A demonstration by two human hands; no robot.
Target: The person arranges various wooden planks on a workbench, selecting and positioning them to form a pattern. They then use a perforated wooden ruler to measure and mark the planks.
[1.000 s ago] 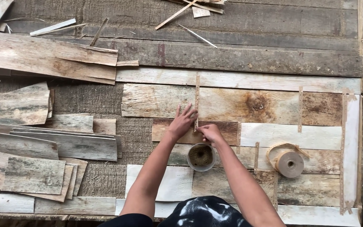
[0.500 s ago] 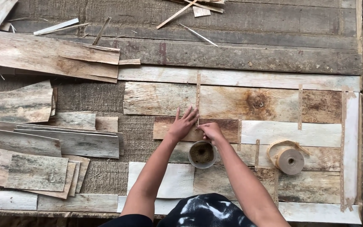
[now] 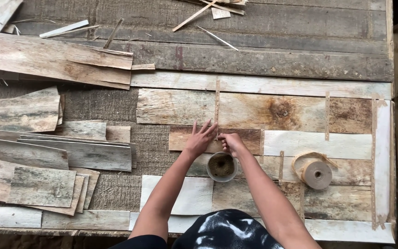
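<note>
Veneer tape strip (image 3: pixel 217 103) vertical at frame centre, left hand (image 3: pixel 200 139) flat, fingers spread on veneer sheet (image 3: pixel 180 138), right hand (image 3: pixel 231 142) pinching strip's lower end, small cup (image 3: pixel 221 166) just below, tape roll (image 3: pixel 317 174) well right.

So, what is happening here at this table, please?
A person is leaning over a wooden table covered with thin veneer sheets laid edge to edge. The left hand lies flat with spread fingers on a brown sheet, beside a narrow tape strip that runs along a seam. The right hand is closed at the strip's lower end. A small cup stands just below the hands, and a tape roll lies to the right.
</note>
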